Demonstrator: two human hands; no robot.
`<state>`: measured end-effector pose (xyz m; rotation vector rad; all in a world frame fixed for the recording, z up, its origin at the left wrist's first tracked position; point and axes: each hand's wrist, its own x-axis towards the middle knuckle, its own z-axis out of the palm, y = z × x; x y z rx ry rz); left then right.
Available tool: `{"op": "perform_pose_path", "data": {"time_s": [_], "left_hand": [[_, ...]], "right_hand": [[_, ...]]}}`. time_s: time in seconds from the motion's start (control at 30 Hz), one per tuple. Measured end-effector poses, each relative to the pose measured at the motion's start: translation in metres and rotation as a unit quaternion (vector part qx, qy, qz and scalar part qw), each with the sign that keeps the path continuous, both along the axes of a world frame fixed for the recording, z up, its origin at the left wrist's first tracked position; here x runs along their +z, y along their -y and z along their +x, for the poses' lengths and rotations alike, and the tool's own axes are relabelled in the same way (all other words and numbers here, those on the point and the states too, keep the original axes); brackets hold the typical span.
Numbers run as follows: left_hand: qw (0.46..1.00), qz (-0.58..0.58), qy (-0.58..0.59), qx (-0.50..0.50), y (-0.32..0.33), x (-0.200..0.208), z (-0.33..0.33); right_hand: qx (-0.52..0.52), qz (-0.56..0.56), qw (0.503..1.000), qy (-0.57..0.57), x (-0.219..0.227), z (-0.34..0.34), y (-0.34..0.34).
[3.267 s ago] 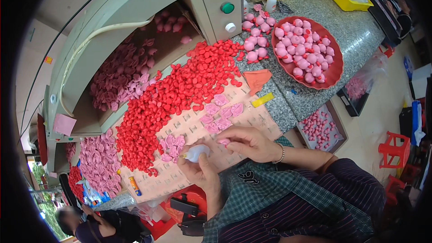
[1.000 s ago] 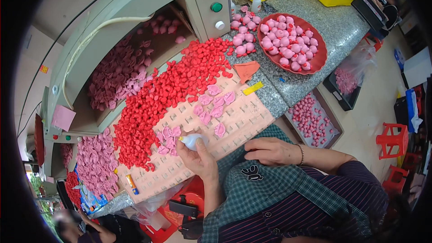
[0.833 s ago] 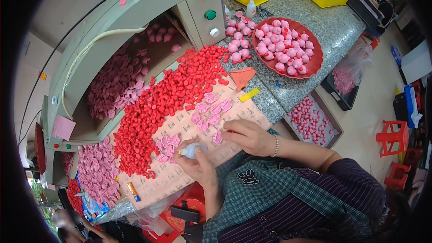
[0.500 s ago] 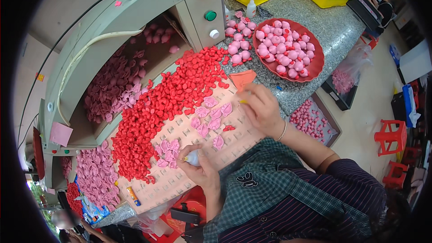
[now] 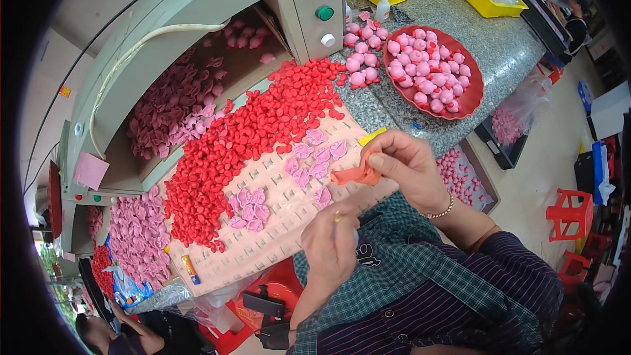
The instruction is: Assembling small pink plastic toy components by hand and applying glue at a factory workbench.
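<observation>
Pinched between the fingers and thumb of my right hand (image 5: 411, 167) is a crumpled orange cloth (image 5: 358, 172), its loose end reaching left over the perforated pale pink belt (image 5: 282, 240). My left hand (image 5: 330, 246) is closed around a small squeeze bottle, mostly hidden by the fingers; its narrow tip (image 5: 337, 217) points up. Just beyond the left hand lies a single pink petal-like piece (image 5: 322, 196). More pink pieces (image 5: 318, 156) sit in a cluster farther up, and another cluster (image 5: 249, 210) lies to the left. A flat yellow piece (image 5: 373, 136) shows behind my right fingers.
Small red pieces (image 5: 217, 164) are heaped along the belt's far side, before a grey machine (image 5: 305, 0) with an opening. A red bowl (image 5: 474, 95) of pink balls stands at right. A glue stick (image 5: 190, 269) lies at the left corner. Red stools (image 5: 570, 213) stand beyond.
My right hand has taken up the orange cloth from the belt's right edge and brought it nearer. My left hand has moved right with the bottle, toward the right hand. The view has shifted slightly.
</observation>
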<state>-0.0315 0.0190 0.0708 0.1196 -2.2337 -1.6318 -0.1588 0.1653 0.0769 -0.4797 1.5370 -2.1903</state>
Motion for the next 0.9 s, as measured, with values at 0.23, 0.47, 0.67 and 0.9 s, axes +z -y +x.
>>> {"op": "perform_pose_path", "data": {"time_s": [0.23, 0.47, 0.67, 0.9], "left_hand": [[0.996, -0.093, -0.011, -0.014, -0.005, 0.003, -0.014], [0.996, -0.093, 0.013, -0.011, -0.004, 0.004, -0.008], [0.996, -0.026, 0.076, -0.043, 0.006, 0.014, -0.001], [0.983, 0.023, 0.135, -0.124, 0.018, 0.026, -0.001]], "right_hand": [[0.045, -0.029, 0.994, 0.099, 0.013, 0.021, 0.0], [0.113, -0.037, 0.988, 0.095, 0.011, 0.019, -0.007], [0.218, -0.033, 0.973, 0.067, 0.015, 0.008, -0.009], [0.315, 0.074, 0.936, -0.138, 0.031, -0.011, -0.008]]}}
